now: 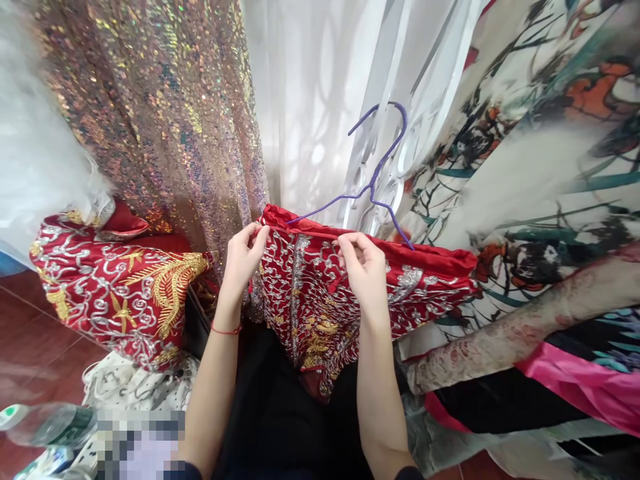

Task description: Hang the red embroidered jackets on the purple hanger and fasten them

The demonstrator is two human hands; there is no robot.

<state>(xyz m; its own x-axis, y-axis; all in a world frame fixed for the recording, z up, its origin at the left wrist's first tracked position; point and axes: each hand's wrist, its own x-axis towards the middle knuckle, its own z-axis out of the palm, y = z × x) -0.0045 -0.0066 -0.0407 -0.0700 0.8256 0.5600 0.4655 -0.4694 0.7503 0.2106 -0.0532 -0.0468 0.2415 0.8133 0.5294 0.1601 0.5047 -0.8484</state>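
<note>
A red skirt [320,287] with silver and gold embroidery hangs between my two hands, its plain red waistband along the top. My left hand [246,257] pinches the waistband near its left end. Closer to the middle, my right hand [363,263] grips the same band between thumb and fingers. Behind and partly inside the waistband is a purple hanger [371,187], its hook pointing up and its lower arms hidden by the cloth. The lower part of the skirt gathers over dark clothing at my lap.
Another red embroidered garment [120,287] lies at left, above white spotted cloth [135,383]. A sequinned fabric [155,100] hangs behind it. A plastic bottle [53,425] lies at lower left. Floral cloth [540,147] and a fabric roll [500,323] are at right.
</note>
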